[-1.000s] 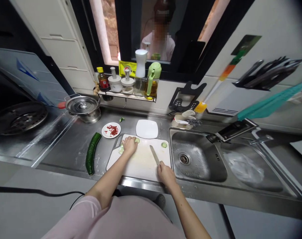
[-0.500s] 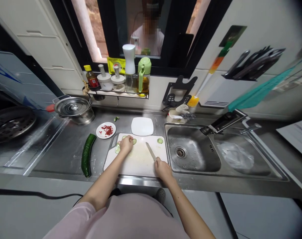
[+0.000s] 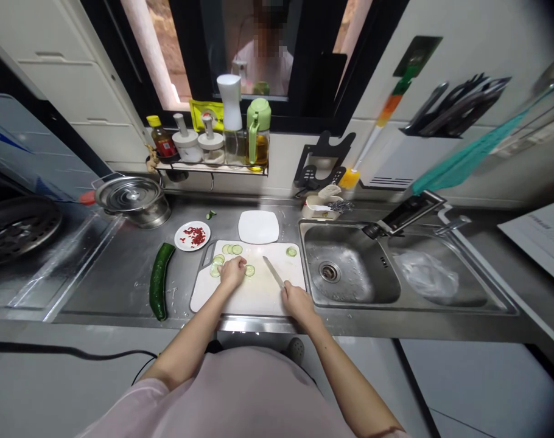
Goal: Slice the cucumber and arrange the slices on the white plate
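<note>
The right hand [image 3: 299,302] gripped the knife [image 3: 273,271], its blade over the board [image 3: 259,299], while the left hand [image 3: 232,272], whose hold could not be told, lay beside slices [image 3: 249,270] there, the cucumber [image 3: 159,283] lying farther left on the table [image 3: 112,267].

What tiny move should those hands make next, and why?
Perhaps the left grip should nudge the nearby cucumber slice toward the row of slices. That slice lies just right of this grip, while the row lies at the back left of the board; the right grip holds the knife clear of both.
</note>
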`<action>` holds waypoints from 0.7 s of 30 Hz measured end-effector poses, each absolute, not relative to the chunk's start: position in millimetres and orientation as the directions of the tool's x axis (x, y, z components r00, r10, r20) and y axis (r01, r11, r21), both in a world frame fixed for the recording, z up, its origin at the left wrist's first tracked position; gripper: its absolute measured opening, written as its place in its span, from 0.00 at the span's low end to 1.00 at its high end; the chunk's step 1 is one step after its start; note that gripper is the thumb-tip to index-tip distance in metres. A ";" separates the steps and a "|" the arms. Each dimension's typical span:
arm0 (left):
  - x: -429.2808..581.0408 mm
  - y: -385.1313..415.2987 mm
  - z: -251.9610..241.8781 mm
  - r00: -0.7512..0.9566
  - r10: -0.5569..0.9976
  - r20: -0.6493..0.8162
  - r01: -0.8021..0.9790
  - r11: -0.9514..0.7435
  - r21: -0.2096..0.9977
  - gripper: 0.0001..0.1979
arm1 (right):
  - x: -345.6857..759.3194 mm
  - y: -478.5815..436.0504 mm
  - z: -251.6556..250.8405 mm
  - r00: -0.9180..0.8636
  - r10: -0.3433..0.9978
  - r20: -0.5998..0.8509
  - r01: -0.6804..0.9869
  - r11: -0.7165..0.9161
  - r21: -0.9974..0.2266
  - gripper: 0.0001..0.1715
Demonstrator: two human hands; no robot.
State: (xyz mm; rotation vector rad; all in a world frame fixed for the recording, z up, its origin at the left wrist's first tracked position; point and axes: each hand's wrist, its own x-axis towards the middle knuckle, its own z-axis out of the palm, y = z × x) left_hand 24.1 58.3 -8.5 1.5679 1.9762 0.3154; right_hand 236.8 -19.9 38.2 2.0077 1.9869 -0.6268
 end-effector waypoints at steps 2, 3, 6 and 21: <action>23.2 59.1 -8.3 -0.126 0.950 -0.284 0.834 0.257 0.489 0.10 | 235.2 -22.6 41.3 -0.033 0.881 -0.472 0.991 -0.034 -0.132 0.19; 22.7 59.6 -8.5 -0.121 0.951 -0.285 0.843 0.250 0.477 0.10 | 233.8 -24.3 42.8 -0.044 0.878 -0.476 0.990 -0.027 -0.141 0.18; 22.0 61.8 -9.8 -0.120 0.949 -0.292 0.862 0.245 0.444 0.10 | 227.5 -29.6 47.2 -0.100 0.867 -0.488 0.985 0.015 -0.174 0.18; 22.5 66.7 -10.8 -0.118 0.946 -0.302 0.881 0.240 0.407 0.11 | 211.4 -30.4 46.4 -0.176 0.829 -0.531 0.979 0.090 -0.183 0.17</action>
